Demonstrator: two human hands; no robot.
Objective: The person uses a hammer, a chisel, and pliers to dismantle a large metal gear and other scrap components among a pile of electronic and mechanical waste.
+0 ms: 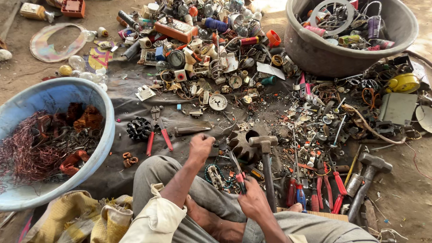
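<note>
My left hand (200, 146) is closed in a fist over the dark cloth, gripping a small dark metal part (214, 152) that is mostly hidden by the fingers. My right hand (253, 200) sits lower, near my knees, and holds red-handled cutters (237, 173) whose thin jaws point up toward the left hand. Just right of both hands, a hammer (265, 150) rests against a large dark gear (240, 143). A string of beads (215, 173) lies between my hands.
At the left stands a blue basin (105, 112) with copper wire and coils. A grey tub (324, 56) of scrap is at the top right. Red-handled pliers (158, 130), a second hammer (370, 171), several pliers (325, 189) and dense electronic scrap cover the ground.
</note>
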